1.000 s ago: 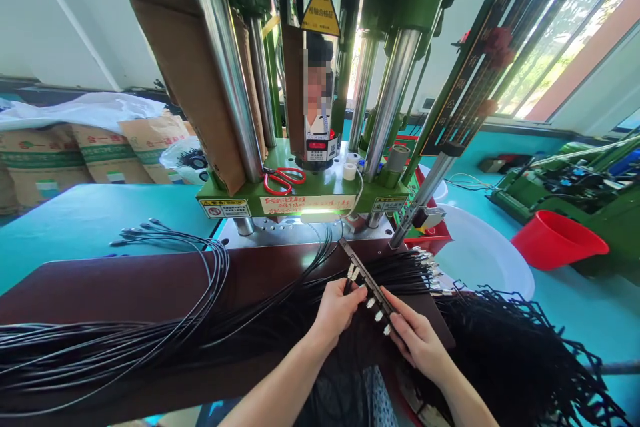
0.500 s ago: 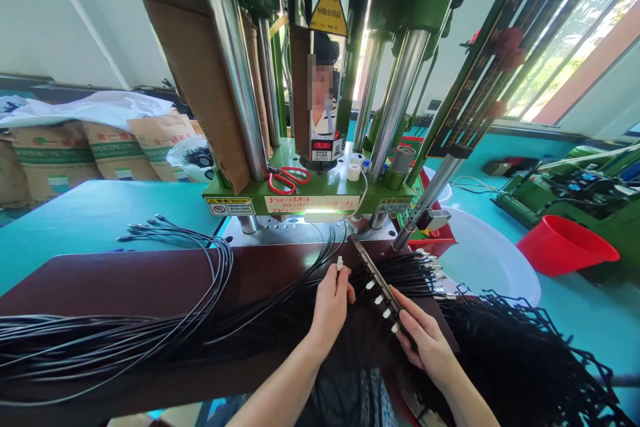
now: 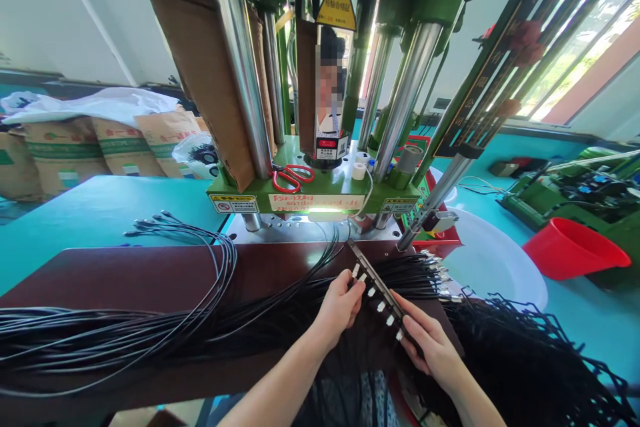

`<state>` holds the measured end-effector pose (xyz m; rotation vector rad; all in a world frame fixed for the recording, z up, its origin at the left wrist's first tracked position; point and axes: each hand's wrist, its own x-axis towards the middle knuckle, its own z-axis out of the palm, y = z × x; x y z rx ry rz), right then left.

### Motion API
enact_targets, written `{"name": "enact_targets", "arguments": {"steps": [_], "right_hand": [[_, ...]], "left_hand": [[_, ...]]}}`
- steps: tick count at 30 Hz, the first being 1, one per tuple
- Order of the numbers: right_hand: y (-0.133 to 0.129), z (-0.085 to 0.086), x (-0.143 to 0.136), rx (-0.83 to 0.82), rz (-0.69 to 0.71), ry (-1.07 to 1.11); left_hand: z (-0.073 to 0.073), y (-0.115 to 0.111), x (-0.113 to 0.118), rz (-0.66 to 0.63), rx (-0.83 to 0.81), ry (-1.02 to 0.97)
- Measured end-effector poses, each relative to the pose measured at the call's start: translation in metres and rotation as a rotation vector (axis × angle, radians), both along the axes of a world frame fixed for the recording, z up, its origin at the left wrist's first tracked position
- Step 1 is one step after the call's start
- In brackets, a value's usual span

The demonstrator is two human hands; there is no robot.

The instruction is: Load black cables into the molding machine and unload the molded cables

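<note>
My right hand (image 3: 429, 340) grips the lower end of a long dark bar (image 3: 373, 273), which slants up and left over the table. Along the bar's left edge sit several small silvery connectors (image 3: 381, 307). Near its upper end my left hand (image 3: 341, 307) pinches a cable connector (image 3: 355, 271) between thumb and forefinger, right at the bar's edge. Whether that connector is seated in the bar I cannot tell. Black cables hang below the bar, partly lost against the dark tabletop. Behind the bar lies a bundle of black cables (image 3: 400, 272) with silvery ends pointing right.
A green press (image 3: 320, 180) stands ahead, with red-handled scissors (image 3: 295, 177) on its ledge. More black cables (image 3: 100, 340) spread across the brown table (image 3: 120, 273) at left. A dark tangled heap (image 3: 540, 353), a white basin (image 3: 495, 260) and a red bucket (image 3: 575, 250) are at right.
My left hand has moved right and slightly up, bringing its connector from beside the bar to the bar's upper edge. My right hand still holds the bar. The view has shifted slightly.
</note>
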<state>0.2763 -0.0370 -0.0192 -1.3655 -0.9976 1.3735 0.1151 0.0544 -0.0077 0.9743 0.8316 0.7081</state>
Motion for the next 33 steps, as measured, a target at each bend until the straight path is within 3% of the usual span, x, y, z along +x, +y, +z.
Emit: {"name": "enact_targets", "arguments": {"steps": [5,13,18,33], "right_hand": [[0.000,0.005,-0.002,0.002,-0.004,-0.012],[0.002,-0.010,-0.002,0.050,0.057,-0.051],[0.000,-0.008,0.003,0.020,0.009,-0.009],[0.002,-0.004,0.014,-0.058,0.095,0.038]], "left_hand": [[-0.003,0.003,-0.002,0.010,-0.037,-0.041],[-0.007,0.003,-0.001,0.096,-0.015,-0.052],[-0.007,0.004,0.000,0.085,0.019,-0.063],[-0.002,0.005,-0.008,0.051,-0.086,-0.128]]}}
